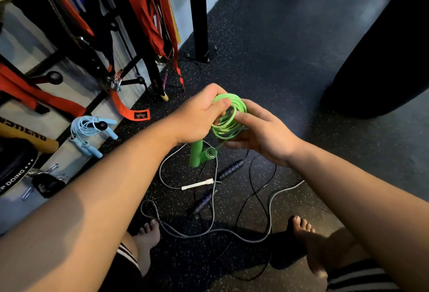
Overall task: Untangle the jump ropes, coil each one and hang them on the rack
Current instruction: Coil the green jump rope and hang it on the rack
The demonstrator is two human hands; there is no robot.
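Observation:
A bright green jump rope (226, 119) is wound into a small coil held between both hands above the floor. My left hand (199, 115) grips the coil's left side, thumb pressed over the loops. My right hand (257, 134) pinches the coil's right side with thumb and fingers. The rope's two green handles (200, 153) hang below the coil. On the floor lie a grey rope with a white handle (197, 184) and a black rope with dark purple handles (231, 169), their cords crossing. A light blue rope (89, 132) hangs coiled on a rack peg (102, 125).
The black rack (97, 59) at left holds red and orange straps, bands and black-knobbed pegs. A black post (198, 13) stands behind. A dark punching bag (380, 59) fills the right. My bare feet (148, 236) stand among cords on speckled rubber floor.

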